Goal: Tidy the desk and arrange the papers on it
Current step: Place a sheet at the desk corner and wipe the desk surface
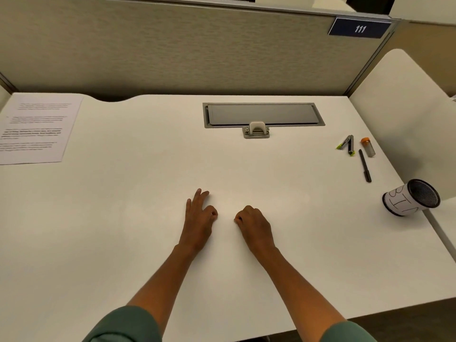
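Green sleeves point(128, 324) frame the bottom edge at 6 o'clock, and two bare forearms reach up from them onto the white bench point(123, 218). Left hand point(198, 218) rests palm down near the middle, its outer fingers straight on the surface while thumb and forefinger meet in a small pinch; whether anything is held there is too small to tell. Right hand point(254, 224) lies just beside it, toward 3 o'clock, fingers curled under into a loose fist with nothing visible in it. The two hands are close but apart.

A printed sheet of paper point(37, 127) lies flat at the far corner, toward 10 o'clock, well apart from the hands. At 12 o'clock a grey cable hatch point(262, 114) is set into the bench, with a small stapler-like clip point(256, 130) touching its near edge. Toward 2 o'clock lie two green-tipped markers point(347, 145), an orange-capped tube point(368, 147) and a black pen point(365, 165). A mesh pen cup point(410, 197) lies tipped on its side at 3 o'clock, near the bench edge.
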`<state>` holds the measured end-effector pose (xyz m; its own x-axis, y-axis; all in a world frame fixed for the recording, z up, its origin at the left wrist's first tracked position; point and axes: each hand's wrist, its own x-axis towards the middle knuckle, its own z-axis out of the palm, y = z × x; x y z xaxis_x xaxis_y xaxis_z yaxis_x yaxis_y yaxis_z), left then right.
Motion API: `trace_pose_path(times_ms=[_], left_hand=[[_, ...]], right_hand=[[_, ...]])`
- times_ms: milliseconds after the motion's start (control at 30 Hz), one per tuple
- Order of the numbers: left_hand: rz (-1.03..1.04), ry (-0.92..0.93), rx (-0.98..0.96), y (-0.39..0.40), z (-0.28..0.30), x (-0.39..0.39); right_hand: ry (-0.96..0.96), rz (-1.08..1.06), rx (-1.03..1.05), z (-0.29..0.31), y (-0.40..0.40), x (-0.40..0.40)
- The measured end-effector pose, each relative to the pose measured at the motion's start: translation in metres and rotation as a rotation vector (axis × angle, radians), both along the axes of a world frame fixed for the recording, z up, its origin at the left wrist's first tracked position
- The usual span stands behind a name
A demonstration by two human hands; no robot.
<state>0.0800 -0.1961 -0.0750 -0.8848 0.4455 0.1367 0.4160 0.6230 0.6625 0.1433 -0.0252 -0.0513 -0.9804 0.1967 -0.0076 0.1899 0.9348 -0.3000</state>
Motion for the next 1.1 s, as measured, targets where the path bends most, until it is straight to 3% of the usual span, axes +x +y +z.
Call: trace_pose_path(times_ms=[200, 367, 467, 600, 733, 833, 967, 1100], left_hand=[[0.009, -0.053, 0.017, 0.001, 0.003, -0.003], [-0.015, -0.117, -0.042, 0.001, 0.009, -0.013], [-0.032, -0.113, -0.091, 0.003, 0.009, -0.014], [-0.045, -0.057, -0.143, 0.003, 0.006, -0.011], [-0.056, -0.025, -0.187, 0.006, 0.008, -0.006], [-0.074, 0.010, -0.218, 0.006, 0.008, -0.005], [-0.099, 0.022, -0.230, 0.002, 0.006, -0.007], [-0.004, 0.030, -0.068, -0.001, 0.014, -0.010]], right_hand=[[0.040, 0.000, 0.191, -0.004, -0.008, 0.001], [-0.044, 0.017, 0.275, -0.006, -0.015, -0.003], [-0.070, -0.048, 0.116, -0.006, -0.008, -0.011], [0.054, -0.318, -0.499, 0.005, 0.007, -0.013], [0.134, -0.523, -0.761, 0.009, 0.021, -0.010], [0.118, -0.584, -0.857, 0.009, 0.025, -0.009], [0.098, -0.488, -0.779, 0.006, 0.021, -0.006], [0.089, -0.415, -0.731, 0.011, 0.016, -0.009]])
